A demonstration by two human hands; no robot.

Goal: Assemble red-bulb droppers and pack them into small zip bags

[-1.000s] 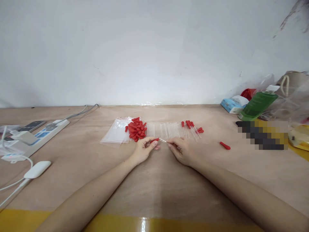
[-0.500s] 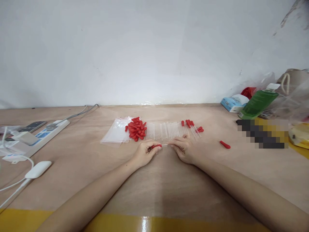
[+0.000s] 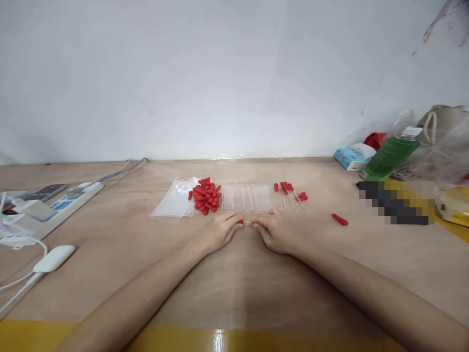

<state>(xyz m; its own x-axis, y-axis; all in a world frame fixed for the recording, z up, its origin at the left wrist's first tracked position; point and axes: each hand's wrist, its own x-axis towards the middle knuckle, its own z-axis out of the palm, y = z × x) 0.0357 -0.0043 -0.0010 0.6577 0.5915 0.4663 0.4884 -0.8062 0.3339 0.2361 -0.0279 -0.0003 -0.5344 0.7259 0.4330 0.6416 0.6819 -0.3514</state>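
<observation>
My left hand [image 3: 222, 231] is closed on a red rubber dropper bulb [image 3: 241, 222], of which only the tip shows past the fingers. From the right, my right hand [image 3: 273, 231] pinches a thin clear glass tube [image 3: 246, 223] whose end meets the bulb's mouth. Most of the tube is hidden by the fingers. Just beyond the hands lies a row of clear tubes [image 3: 252, 197]. A heap of red bulbs [image 3: 207, 196] sits at the row's left end. At its right end are several tubes with red bulbs on them [image 3: 286, 187].
Clear plastic bags [image 3: 172, 200] lie left of the heap. A single red bulb [image 3: 340, 219] rests to the right. Farther right are a green bottle [image 3: 390, 157] and a blue tissue pack [image 3: 351, 158]. A power strip [image 3: 73, 205] and a white charger [image 3: 54, 259] are at left.
My hands have drawn slightly closer together. The left fingers now cover more of the red bulb, and less of the glass tube shows between the hands.
</observation>
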